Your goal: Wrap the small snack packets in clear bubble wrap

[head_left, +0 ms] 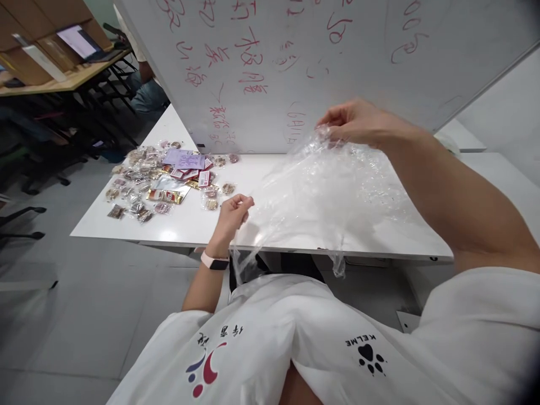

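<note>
Right of centre, my right hand (356, 122) pinches clear plastic (333, 194); near centre, my left hand (233, 217) curls closed (gripping plastic, I can't tell).

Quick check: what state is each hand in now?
Left hand: closed; whether it grips the clear plastic film cannot be told.
Right hand: closed, holding the clear plastic film.

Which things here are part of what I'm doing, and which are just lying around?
In use:
- clear plastic film, gripped by your right hand
- left hand, at its edge

Apparently just lying about, untouched:
- small packets
- purple slip
- laptop
</note>
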The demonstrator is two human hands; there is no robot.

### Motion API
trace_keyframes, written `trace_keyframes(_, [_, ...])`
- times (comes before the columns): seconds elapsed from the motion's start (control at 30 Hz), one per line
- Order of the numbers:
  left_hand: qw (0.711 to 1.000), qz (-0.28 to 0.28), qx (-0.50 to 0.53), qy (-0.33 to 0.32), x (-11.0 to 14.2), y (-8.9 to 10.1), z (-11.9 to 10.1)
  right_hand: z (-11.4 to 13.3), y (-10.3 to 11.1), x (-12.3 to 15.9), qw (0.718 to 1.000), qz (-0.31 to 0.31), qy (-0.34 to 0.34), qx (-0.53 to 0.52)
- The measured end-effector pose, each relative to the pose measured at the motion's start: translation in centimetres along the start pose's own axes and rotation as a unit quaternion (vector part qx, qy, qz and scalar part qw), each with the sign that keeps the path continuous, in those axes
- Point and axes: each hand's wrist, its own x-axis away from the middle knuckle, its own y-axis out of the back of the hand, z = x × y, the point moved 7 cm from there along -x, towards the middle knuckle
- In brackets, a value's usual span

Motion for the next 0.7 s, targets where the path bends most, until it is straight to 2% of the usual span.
trace_keyframes(0.1, [0.996, -0.071, -0.058, -0.008, -1.4, 2.5, 0.3, 0.5, 2.6, 1.6, 0.978, -0.157, 0.051, 0.13])
trace_keyframes(0.13, [0.993, -0.086, -0.077, -0.006, -1.8, 2.9, 0.6, 1.5, 2.3, 3.0, 0.963, -0.203, 0.077, 0.16])
trace_keyframes(0.17, [0.99, -0.096, -0.101, -0.005, -2.2, 3.0, 1.0, 2.5, 1.2, 4.5, 0.953, -0.225, 0.106, 0.175])
trace_keyframes(0.2, [0.986, -0.1, -0.131, -0.006, -2.5, 2.9, 1.3, 3.5, -0.8, 6.2, 0.949, -0.22, 0.135, 0.182])
trace_keyframes(0.23, [0.981, -0.1, -0.165, -0.01, -2.8, 2.6, 1.5, 4.3, -3.5, 7.8, 0.954, -0.181, 0.174, 0.165])
trace_keyframes(0.3, [0.963, -0.097, -0.249, -0.026, -3.3, 2.0, 1.6, 4.5, -10.1, 10.5, 0.963, -0.037, 0.235, 0.13])
trace_keyframes(0.37, [0.935, -0.089, -0.341, -0.041, -3.7, 1.4, 1.4, 1.8, -14.4, 11.7, 0.964, 0.036, 0.219, 0.147])
trace_keyframes(0.4, [0.919, -0.081, -0.383, -0.046, -3.8, 1.1, 1.4, -0.5, -15.6, 11.6, 0.965, 0.067, 0.19, 0.171])
trace_keyframes(0.43, [0.904, -0.072, -0.418, -0.05, -4.0, 0.9, 1.3, -3.2, -15.9, 11.1, 0.965, 0.078, 0.149, 0.2])
trace_keyframes(0.47, [0.892, -0.061, -0.444, -0.053, -4.1, 0.6, 1.4, -6.1, -15.0, 10.4, 0.966, 0.058, 0.094, 0.233])
trace_keyframes(0.53, [0.876, -0.042, -0.477, -0.061, -4.3, 0.1, 1.4, -10.6, -11.9, 9.1, 0.956, 0.013, 0.019, 0.293])
trace_keyframes(0.57, [0.869, -0.038, -0.489, -0.069, -4.4, -0.2, 1.4, -11.8, -10.3, 8.7, 0.95, -0.005, 0.0, 0.312])
trace_keyframes(0.63, [0.853, -0.038, -0.51, -0.101, -4.8, -0.9, 0.9, -11.5, -7.9, 8.6, 0.941, -0.027, 0.008, 0.337])
trace_keyframes(0.7, [0.839, -0.059, -0.521, -0.146, -5.4, -1.1, -0.2, -8.5, -7.1, 9.0, 0.937, -0.058, 0.042, 0.343])
